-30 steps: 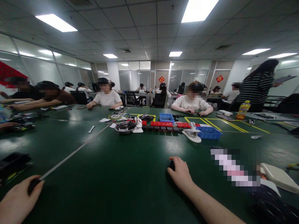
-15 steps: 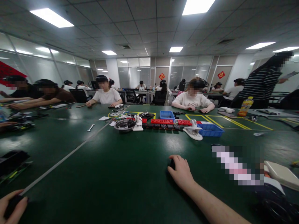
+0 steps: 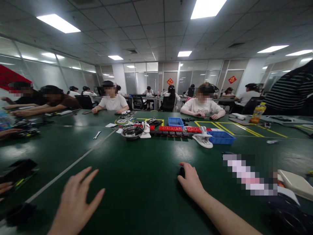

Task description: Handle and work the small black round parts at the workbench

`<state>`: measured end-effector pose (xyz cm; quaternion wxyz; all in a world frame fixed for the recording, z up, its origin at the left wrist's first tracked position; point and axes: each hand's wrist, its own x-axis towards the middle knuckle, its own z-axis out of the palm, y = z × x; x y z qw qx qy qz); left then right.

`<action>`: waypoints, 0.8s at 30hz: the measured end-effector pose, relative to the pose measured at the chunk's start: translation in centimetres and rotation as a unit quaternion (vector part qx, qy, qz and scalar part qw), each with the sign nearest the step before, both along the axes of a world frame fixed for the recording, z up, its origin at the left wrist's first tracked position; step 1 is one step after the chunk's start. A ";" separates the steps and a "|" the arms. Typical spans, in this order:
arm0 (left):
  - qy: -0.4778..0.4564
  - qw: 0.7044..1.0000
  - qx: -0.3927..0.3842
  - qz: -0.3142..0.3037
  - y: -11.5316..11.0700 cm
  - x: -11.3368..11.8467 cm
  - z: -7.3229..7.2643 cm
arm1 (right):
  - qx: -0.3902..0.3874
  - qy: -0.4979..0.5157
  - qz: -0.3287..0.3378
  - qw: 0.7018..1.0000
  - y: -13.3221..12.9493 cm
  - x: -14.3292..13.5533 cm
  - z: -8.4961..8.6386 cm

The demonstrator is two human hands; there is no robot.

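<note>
My left hand (image 3: 77, 197) is over the green tabletop (image 3: 132, 192) at lower left, fingers spread and nothing in them. Left of it, near the bottom corner, lies a dark, blurred object (image 3: 21, 213), not touching my hand. My right hand (image 3: 191, 179) rests on the table right of the middle, its fingers curled around a small black rounded object (image 3: 181, 172). Most of that object is hidden under the palm and fingers, so its kind does not show.
Ahead stand red and black blocks in a row (image 3: 173, 131), a white clamp (image 3: 203, 138), blue bins (image 3: 222, 137) and a bowl of cables (image 3: 130, 133). A wrench (image 3: 97, 135) lies left. Another person's hand (image 3: 5, 188) shows at the left edge; several people sit around.
My left hand has let go of the dark object at the lower left, moved right and spread its fingers. My right hand stays in place. A standing person at the right has bent down.
</note>
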<state>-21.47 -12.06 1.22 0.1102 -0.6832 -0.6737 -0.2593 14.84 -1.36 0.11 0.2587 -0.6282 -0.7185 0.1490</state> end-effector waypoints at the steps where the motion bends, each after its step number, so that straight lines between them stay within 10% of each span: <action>1: 0.022 0.998 0.003 -0.058 1.0 1.9 0.1 | -0.002 0.003 0.003 1.000 0.0 0.0 0.0; 6: 0.060 0.950 -0.116 -0.285 5.2 12.3 1.4 | -0.023 0.087 0.086 0.992 -0.4 -0.2 -0.2; 11: 0.032 0.937 -0.160 -0.310 8.9 18.6 1.3 | 0.003 0.143 0.115 0.983 -0.3 -0.1 -0.9; 24: 0.066 0.956 -0.158 -0.239 10.9 18.6 1.5 | 0.029 0.163 0.060 0.984 0.5 0.2 -1.1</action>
